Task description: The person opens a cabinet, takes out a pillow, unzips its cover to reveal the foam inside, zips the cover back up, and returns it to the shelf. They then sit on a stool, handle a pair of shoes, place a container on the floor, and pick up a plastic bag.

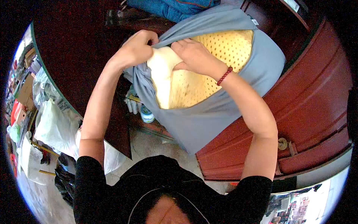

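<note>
A grey-blue fabric cover (pixel 201 125) lies with a wide opening that shows a yellow foam piece (pixel 231 46) full of small holes. At its left end the foam is paler and smooth. My left hand (pixel 138 48) is closed on the cover's edge at the upper left of the opening, its fingertips partly hidden. Pressed on the pale foam inside the opening is my right hand (pixel 194 56), thumb and fingers gripping it. A red bead bracelet (pixel 224 76) is round my right wrist. A white tag (pixel 254 22) sits at the cover's top right edge.
Dark red wooden furniture (pixel 317 108) stands at the right. Blue folded cloth (pixel 175 9) lies beyond the cover. A small blue-and-white jar (pixel 147 115) is below left of it. Plastic bags (pixel 56 127) and boxes fill the far left.
</note>
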